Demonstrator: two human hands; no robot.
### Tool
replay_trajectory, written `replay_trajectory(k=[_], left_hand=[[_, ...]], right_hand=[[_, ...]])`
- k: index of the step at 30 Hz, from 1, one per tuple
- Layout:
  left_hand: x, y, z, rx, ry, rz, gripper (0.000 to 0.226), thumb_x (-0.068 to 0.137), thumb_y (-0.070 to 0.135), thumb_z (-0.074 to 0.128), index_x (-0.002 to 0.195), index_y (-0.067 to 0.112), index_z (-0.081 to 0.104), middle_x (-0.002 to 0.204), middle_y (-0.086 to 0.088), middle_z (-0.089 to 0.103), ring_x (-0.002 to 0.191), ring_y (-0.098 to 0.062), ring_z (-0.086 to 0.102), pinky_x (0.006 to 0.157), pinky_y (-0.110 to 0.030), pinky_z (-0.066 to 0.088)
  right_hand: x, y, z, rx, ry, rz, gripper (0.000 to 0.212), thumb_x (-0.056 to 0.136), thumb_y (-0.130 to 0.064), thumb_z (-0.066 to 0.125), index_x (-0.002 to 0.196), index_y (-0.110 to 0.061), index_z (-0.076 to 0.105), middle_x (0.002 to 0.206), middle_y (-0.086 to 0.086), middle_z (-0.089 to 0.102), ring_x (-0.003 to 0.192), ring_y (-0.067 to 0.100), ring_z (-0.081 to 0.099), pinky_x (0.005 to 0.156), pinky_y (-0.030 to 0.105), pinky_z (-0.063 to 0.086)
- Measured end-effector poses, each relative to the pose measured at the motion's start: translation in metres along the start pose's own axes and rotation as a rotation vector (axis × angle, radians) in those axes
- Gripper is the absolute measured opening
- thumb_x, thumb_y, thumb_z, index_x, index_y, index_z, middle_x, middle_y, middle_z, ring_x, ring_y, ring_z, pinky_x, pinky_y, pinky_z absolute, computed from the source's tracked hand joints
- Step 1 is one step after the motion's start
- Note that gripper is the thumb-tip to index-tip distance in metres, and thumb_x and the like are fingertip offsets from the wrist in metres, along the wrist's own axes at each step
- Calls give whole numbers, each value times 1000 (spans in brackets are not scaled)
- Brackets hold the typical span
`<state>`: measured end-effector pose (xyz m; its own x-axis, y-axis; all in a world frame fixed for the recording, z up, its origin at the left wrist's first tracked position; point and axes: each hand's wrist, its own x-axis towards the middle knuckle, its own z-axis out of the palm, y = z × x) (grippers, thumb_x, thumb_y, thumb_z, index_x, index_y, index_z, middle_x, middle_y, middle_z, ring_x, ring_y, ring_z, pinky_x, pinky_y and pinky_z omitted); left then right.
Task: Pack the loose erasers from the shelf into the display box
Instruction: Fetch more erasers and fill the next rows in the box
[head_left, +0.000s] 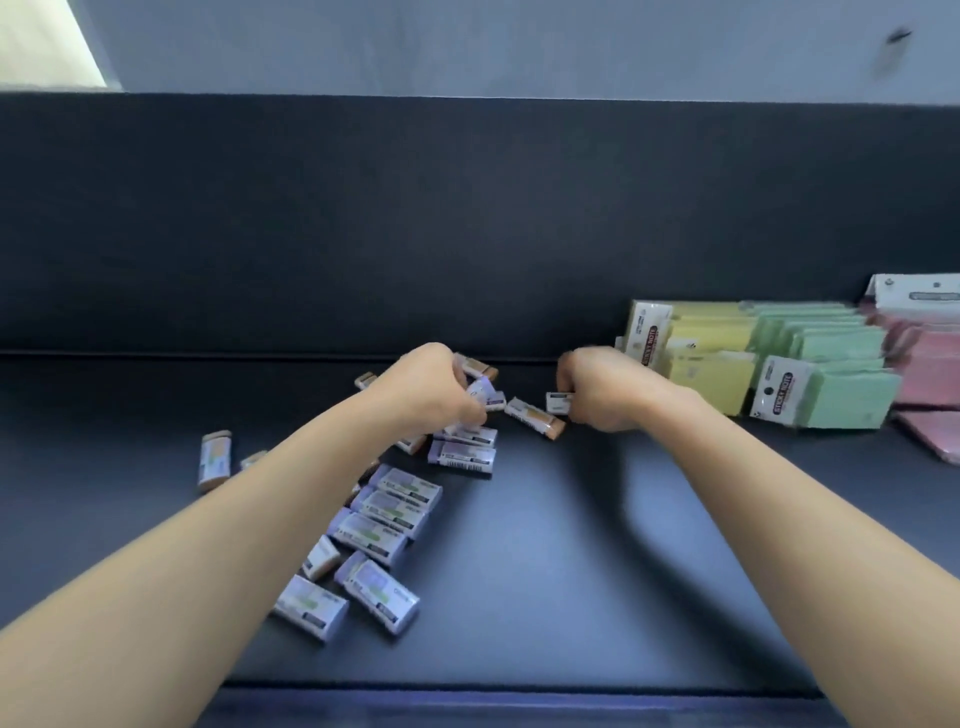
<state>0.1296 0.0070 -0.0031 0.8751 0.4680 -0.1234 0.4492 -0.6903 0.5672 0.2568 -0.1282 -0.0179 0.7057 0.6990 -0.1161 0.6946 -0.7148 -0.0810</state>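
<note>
Nearest the camera, loose erasers (376, 595) lie scattered along the dark shelf (545, 545) under the left forearm. Left hand (434, 387) is curled closed on a purple-sleeved eraser (480, 391) above the pile. Right hand (597, 387) pinches a small eraser (558, 402). Sticky note packs (769, 358) stand just right of it

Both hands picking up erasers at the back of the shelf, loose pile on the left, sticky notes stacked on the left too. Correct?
One slip: the head view shows the sticky notes stacked on the right of the shelf, not the left. The rest holds: left hand and right hand are each closed on an eraser at the back, with the loose erasers piled on the left.
</note>
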Motion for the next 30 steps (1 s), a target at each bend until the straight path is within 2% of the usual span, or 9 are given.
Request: replay_trajectory(k=[4, 6, 8, 10, 14, 17, 22, 25, 30], left_hand=[[-11, -7, -6, -125, -13, 44, 23, 72, 21, 79, 76, 4, 63, 63, -4, 54, 58, -21, 47, 58, -28, 36], [-17, -11, -11, -168, 11, 57, 27, 71, 19, 80, 82, 0, 64, 65, -4, 54, 60, -19, 46, 59, -27, 36], [-25, -17, -18, -198, 42, 74, 25, 70, 17, 80, 82, 1, 64, 65, -3, 54, 60, -17, 47, 59, -26, 36], [-34, -26, -30, -217, 71, 82, 24, 70, 15, 81, 81, 2, 65, 63, -1, 54, 57, -14, 46, 56, -24, 36], [-54, -60, -58, -291, 128, 78, 22, 71, 14, 80, 79, 1, 65, 52, 6, 51, 48, -9, 41, 44, -14, 34], [-71, -97, -83, -344, 163, 58, 18, 72, 14, 80, 76, 2, 67, 45, 12, 53, 41, 0, 41, 43, -9, 33], [-101, -167, -131, -399, 222, 12, 19, 71, 14, 80, 77, 2, 66, 63, -2, 53, 56, -14, 43, 55, -24, 35], [-115, -208, -156, -413, 271, 0, 21, 71, 14, 80, 77, 0, 65, 63, -3, 54, 56, -14, 43, 56, -25, 35], [-133, -268, -184, -447, 354, -42, 16, 70, 10, 79, 70, 9, 63, 65, -6, 61, 55, -14, 46, 56, -25, 36]], right_hand=[[-1, -8, -9, 85, 78, -10, 13, 80, -4, 55, 90, -13, 56, 100, 14, 65, 83, 29, 58, 65, 27, 41], [-4, -15, -18, 176, 151, -43, 22, 80, -5, 55, 99, -17, 56, 99, 10, 63, 84, 27, 55, 68, 27, 40], [-8, -28, -28, 294, 185, -93, 36, 80, -4, 54, 110, -23, 59, 87, 0, 59, 81, 20, 54, 67, 23, 39], [-10, -45, -37, 439, 167, -130, 36, 78, -2, 55, 103, -26, 64, 73, -9, 56, 69, 14, 54, 58, 20, 41], [-11, -92, -45, 735, 63, -154, 25, 74, 5, 60, 84, -18, 62, 68, 4, 58, 55, 17, 54, 58, 28, 46], [-11, -140, -46, 820, 31, -168, 19, 78, 6, 61, 82, -12, 54, 65, 6, 58, 43, 9, 57, 41, 18, 42], [-7, -235, -47, 851, 24, -244, 20, 80, 3, 62, 70, -13, 53, 66, 4, 63, 56, 13, 65, 50, 19, 48], [-5, -290, -44, 867, 35, -304, 20, 79, 1, 65, 68, -11, 54, 67, 7, 65, 57, 13, 66, 51, 18, 49], [-2, -367, -36, 848, 40, -382, 23, 77, -1, 72, 66, -10, 54, 68, 10, 62, 63, 20, 66, 62, 27, 56]])
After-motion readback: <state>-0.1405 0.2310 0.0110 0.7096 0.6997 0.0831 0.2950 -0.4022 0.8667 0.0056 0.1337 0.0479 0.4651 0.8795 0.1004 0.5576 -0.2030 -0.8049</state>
